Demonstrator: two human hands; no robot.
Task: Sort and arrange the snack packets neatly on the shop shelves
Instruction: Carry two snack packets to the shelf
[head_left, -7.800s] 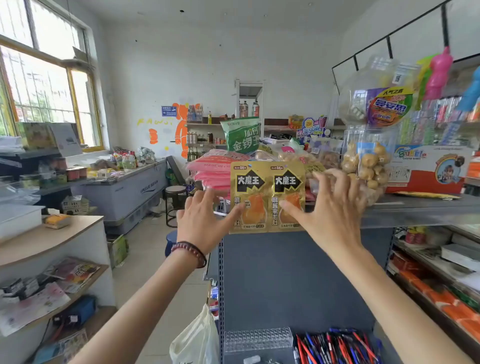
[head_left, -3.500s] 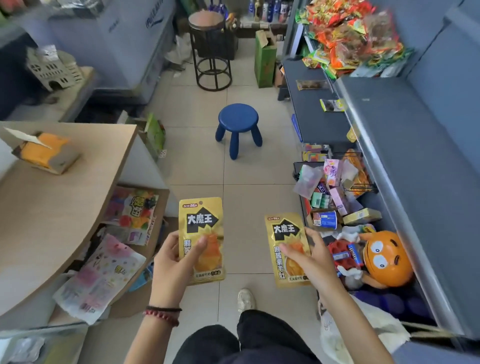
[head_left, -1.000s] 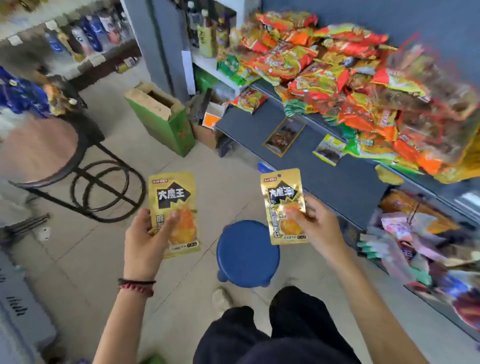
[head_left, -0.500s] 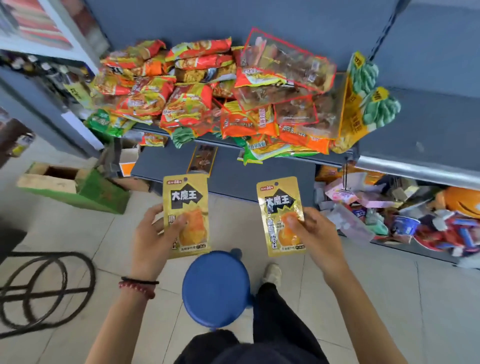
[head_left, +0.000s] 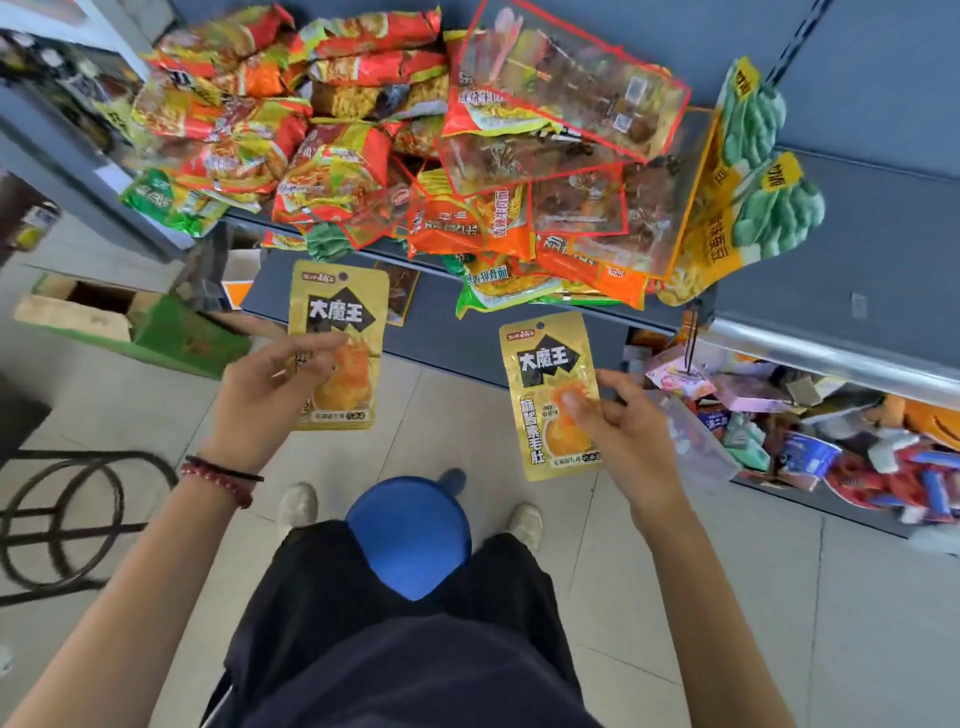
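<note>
The person stands over a round blue plastic stool (head_left: 410, 535) with something in each hand. The left hand (head_left: 265, 395) pinches the left gold packet (head_left: 345, 317) by its lower left edge, thumb across the glossy face and fingers curled behind. That packet is upright in the air, just before the front edge of the lower shelf (head_left: 441, 327). The right hand (head_left: 631, 436) is clamped on the right gold packet (head_left: 548, 374) — thumb pressed on the printed orange picture, fingers behind its right edge. It is slightly tilted and held below the front edge of the upper shelf (head_left: 872, 249). Both are flat rectangular foil pouches with a punched hang-hole at the top. On the left part of that matte grey-blue upper shelf lies a crinkled heap of snack packets (head_left: 363, 156) — red, orange and clear film, spilling over the front edge. A beaded bracelet (head_left: 223, 480) rings the left wrist. An open green cardboard box (head_left: 156, 327) sits on the tiled floor (head_left: 779, 597).
</note>
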